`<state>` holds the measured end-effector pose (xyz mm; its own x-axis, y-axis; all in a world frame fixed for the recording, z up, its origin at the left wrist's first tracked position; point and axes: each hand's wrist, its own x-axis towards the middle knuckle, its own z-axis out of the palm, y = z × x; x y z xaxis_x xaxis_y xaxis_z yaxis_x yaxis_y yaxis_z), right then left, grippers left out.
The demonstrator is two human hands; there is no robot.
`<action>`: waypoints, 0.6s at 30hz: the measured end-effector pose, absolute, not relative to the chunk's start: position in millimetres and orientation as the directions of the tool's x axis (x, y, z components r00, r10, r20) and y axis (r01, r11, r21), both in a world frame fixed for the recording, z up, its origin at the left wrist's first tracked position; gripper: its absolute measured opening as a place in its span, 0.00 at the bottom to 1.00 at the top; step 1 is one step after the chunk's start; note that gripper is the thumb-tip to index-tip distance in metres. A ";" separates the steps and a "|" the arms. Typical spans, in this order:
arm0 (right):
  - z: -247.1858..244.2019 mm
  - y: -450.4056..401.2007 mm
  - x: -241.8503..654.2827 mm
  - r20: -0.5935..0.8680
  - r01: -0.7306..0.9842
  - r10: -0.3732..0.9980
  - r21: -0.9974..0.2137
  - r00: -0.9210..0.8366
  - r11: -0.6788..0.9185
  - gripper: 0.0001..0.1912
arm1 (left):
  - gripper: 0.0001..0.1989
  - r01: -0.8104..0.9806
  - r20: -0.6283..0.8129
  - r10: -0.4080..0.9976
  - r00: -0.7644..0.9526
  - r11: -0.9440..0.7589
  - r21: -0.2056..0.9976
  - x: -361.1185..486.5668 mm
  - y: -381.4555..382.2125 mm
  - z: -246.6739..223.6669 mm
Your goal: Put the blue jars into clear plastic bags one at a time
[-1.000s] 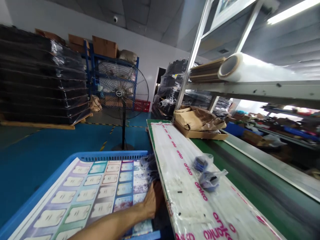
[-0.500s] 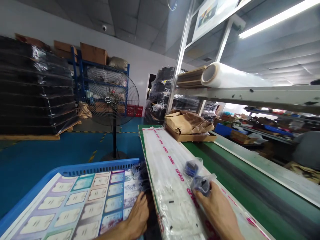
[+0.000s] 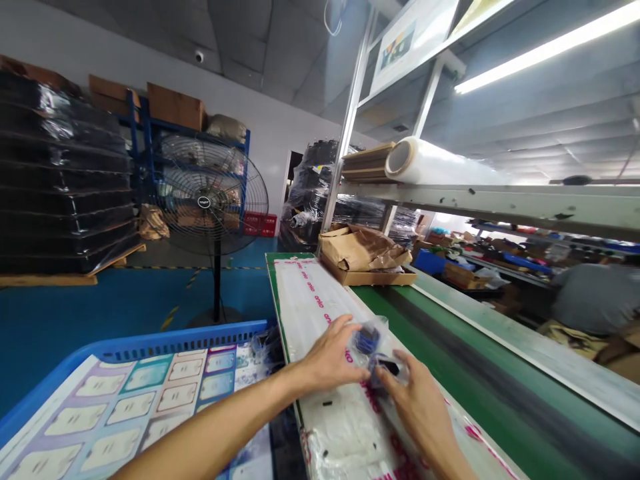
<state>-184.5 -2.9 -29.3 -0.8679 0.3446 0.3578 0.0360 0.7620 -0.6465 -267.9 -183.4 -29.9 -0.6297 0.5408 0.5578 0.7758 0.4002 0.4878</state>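
1. Head view, hands: both bare hands are over the long white plastic-wrapped board with pink lettering (image 3: 305,300). The left hand (image 3: 327,357) has its fingers curled around one small clear plastic bag holding a dark blue part (image 3: 369,335), which lies on the board. The right hand (image 3: 417,407) pinches a second small clear bag with a dark part (image 3: 386,367) between fingertips and thumb, just beside the first, nearly touching it.

2. Head view, progress: judging from this, both bags are gripped and gathered together on the board; neither is lifted clear, and neither is moved anywhere else yet.

3. Head view, surface: the board runs beside a green conveyor belt (image 3: 480,393). A flat cardboard tray of crumpled brown paper (image 3: 365,257) sits at its far end. To the left, a blue plastic crate (image 3: 165,340) holds printed sheets of labels (image 3: 150,400).

4. Head view, room: a black standing fan (image 3: 207,200), wrapped black pallet stacks (image 3: 60,180), a roll of clear film (image 3: 440,163) on the shelf, and another person's grey back (image 3: 590,300) at right.
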 end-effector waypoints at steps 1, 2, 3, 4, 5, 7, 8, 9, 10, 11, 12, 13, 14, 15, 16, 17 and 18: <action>-26.7 -2.0 -183.3 0.349 0.034 0.337 -0.648 -0.874 0.761 0.26 | 0.41 0.789 0.544 0.576 -0.610 0.376 0.486 -268.8 -174.7 -29.9; -24.5 -0.9 -180.8 0.340 0.031 0.329 -0.652 -0.881 0.758 0.24 | 0.41 0.799 0.534 0.602 -0.593 0.356 0.485 -267.7 -168.6 -31.5; -22.8 0.1 -176.9 0.330 0.026 0.319 -0.658 -0.889 0.753 0.22 | 0.43 0.805 0.527 0.620 -0.581 0.342 0.485 -264.9 -164.7 -34.1; -21.4 0.7 -172.0 0.320 0.022 0.312 -0.665 -0.895 0.746 0.21 | 0.44 0.807 0.519 0.632 -0.575 0.334 0.487 -260.7 -162.4 -36.9; -20.5 0.7 -166.5 0.312 0.017 0.304 -0.672 -0.900 0.740 0.21 | 0.46 0.806 0.510 0.640 -0.574 0.331 0.492 -255.4 -161.2 -39.4; -19.1 -1.5 -155.2 0.296 -0.001 0.276 -0.684 -0.915 0.730 0.21 | 0.44 0.806 0.484 0.669 -0.564 0.320 0.498 -243.0 -160.7 -41.4; -18.4 -3.6 -150.1 0.288 -0.011 0.260 -0.689 -0.922 0.725 0.21 | 0.40 0.811 0.469 0.690 -0.551 0.310 0.497 -236.5 -160.9 -40.5; -17.6 -6.2 -145.6 0.279 -0.018 0.245 -0.692 -0.928 0.721 0.21 | 0.37 0.816 0.455 0.710 -0.537 0.301 0.493 -230.2 -161.5 -38.5; -16.5 -9.0 -141.8 0.266 -0.019 0.233 -0.695 -0.935 0.719 0.22 | 0.33 0.820 0.443 0.725 -0.527 0.298 0.488 -224.2 -162.7 -35.6; -15.1 -11.8 -138.5 0.252 -0.017 0.223 -0.698 -0.942 0.716 0.23 | 0.30 0.823 0.435 0.733 -0.523 0.302 0.481 -218.8 -164.8 -32.2; -13.3 -14.4 -135.7 0.235 -0.017 0.211 -0.705 -0.949 0.709 0.23 | 0.28 0.821 0.433 0.728 -0.531 0.317 0.474 -214.0 -168.0 -28.7; -11.2 -16.5 -132.9 0.219 -0.015 0.203 -0.716 -0.954 0.698 0.24 | 0.26 0.815 0.437 0.713 -0.549 0.341 0.468 -209.8 -172.7 -25.5; -8.8 -18.0 -130.1 0.200 -0.013 0.197 -0.732 -0.960 0.682 0.25 | 0.26 0.804 0.445 0.687 -0.575 0.371 0.465 -206.1 -179.2 -23.0; -6.4 -18.7 -127.0 0.182 -0.011 0.191 -0.751 -0.965 0.660 0.26 | 0.26 0.787 0.455 0.653 -0.605 0.405 0.466 -202.8 -187.6 -21.5; -4.0 -18.6 -123.4 0.164 -0.009 0.187 -0.772 -0.969 0.635 0.28 | 0.26 0.763 0.465 0.611 -0.641 0.442 0.471 -199.7 -197.8 -21.6; -2.0 -17.7 -119.4 0.139 0.004 0.186 -0.791 -0.973 0.612 0.32 | 0.25 0.731 0.471 0.560 -0.681 0.483 0.482 -196.5 -209.7 -23.3; -0.4 -16.3 -114.8 0.117 0.025 0.198 -0.801 -0.973 0.598 0.34 | 0.23 0.688 0.470 0.501 -0.726 0.529 0.498 -193.3 -222.8 -27.1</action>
<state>-114.8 -16.3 -0.4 -0.9732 0.1978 0.1169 0.0253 0.5978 -0.8013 -193.3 -222.8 -27.1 -0.7262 0.5014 0.4704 0.6875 0.5285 0.4980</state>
